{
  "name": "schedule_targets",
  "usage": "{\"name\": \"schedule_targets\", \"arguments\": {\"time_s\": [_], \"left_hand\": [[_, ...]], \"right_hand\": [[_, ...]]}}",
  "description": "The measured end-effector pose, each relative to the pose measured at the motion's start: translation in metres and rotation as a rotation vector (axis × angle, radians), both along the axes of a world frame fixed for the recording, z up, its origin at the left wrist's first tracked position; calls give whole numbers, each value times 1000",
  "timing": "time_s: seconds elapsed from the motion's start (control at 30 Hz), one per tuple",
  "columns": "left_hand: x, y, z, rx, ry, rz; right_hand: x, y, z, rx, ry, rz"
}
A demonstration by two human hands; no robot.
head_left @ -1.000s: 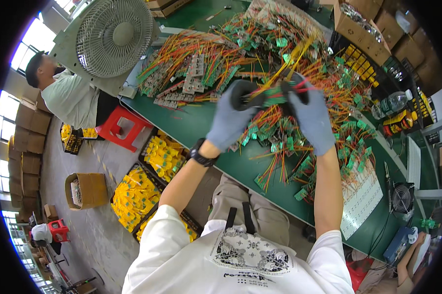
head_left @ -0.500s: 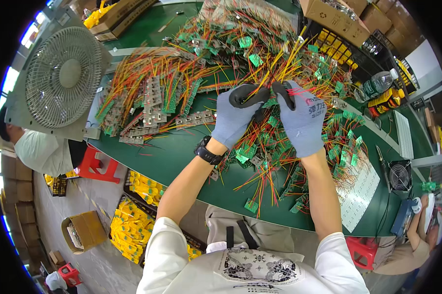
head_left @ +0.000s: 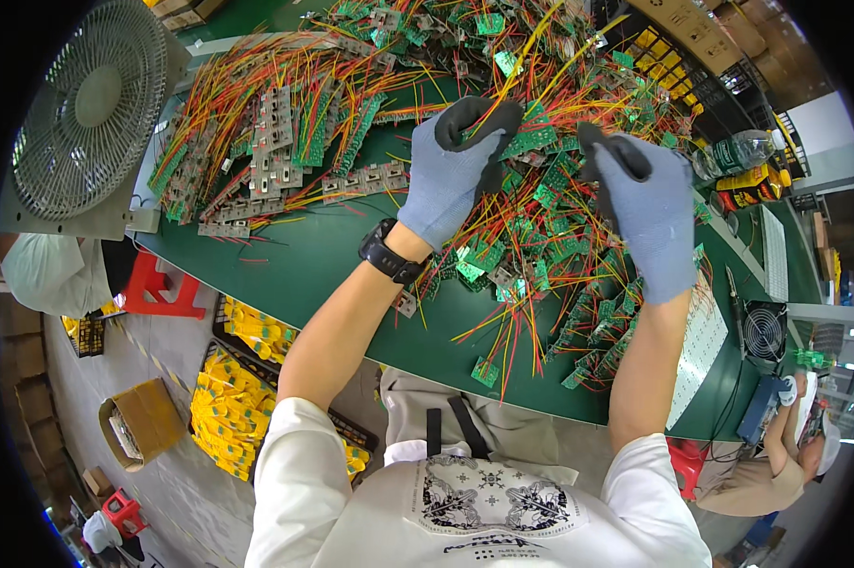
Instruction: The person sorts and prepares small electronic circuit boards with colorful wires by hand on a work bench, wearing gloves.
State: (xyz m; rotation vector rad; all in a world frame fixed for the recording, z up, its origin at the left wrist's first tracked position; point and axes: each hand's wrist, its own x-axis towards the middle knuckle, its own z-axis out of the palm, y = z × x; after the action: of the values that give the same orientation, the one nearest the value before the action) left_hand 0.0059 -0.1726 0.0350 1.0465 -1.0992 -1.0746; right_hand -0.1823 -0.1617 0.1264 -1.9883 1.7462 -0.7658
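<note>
My left hand (head_left: 457, 170), in a grey-blue work glove with dark fingertips, is closed over the pile. It grips a green circuit board (head_left: 531, 142) with yellow and red wires, and the board sticks out past the fingertips on the right. My right hand (head_left: 646, 194), gloved alike, is a short way to the right with its fingers curled together. Whatever lies between those fingertips is too small to make out. Beneath both hands spreads a tangled heap of small wired circuit boards (head_left: 488, 256). More bundles of wired board strips (head_left: 275, 142) lie to the left.
A large fan (head_left: 91, 104) stands at the left table edge. To the right are a plastic bottle (head_left: 739, 151), a white perforated sheet (head_left: 696, 355) and a small black fan (head_left: 765, 333). Crates of yellow parts (head_left: 228, 417) sit on the floor. A co-worker (head_left: 777, 464) is at the right.
My hands, close together before, have moved apart, the right one going rightward. The green board now shows beside my left fingertips. The whole view has shifted slightly.
</note>
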Motion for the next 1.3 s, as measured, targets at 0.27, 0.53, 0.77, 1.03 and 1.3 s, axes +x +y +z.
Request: {"name": "schedule_targets", "arguments": {"time_s": [0.27,0.53,0.77,1.03,1.3], "left_hand": [[-16,2,2,-82,134,-142],[-11,10,10,40,-52,-142],[-15,1,11,24,390,-147],[-6,7,17,-4,148,-273],[-14,14,20,-37,160,-156]], "right_hand": [[21,-4,-23,240,-585,73],[26,-9,-48,-416,219,21],[17,0,-9,-464,132,-242],[17,-5,-24,-168,-196,33],[26,2,-29,-297,-129,58]]}}
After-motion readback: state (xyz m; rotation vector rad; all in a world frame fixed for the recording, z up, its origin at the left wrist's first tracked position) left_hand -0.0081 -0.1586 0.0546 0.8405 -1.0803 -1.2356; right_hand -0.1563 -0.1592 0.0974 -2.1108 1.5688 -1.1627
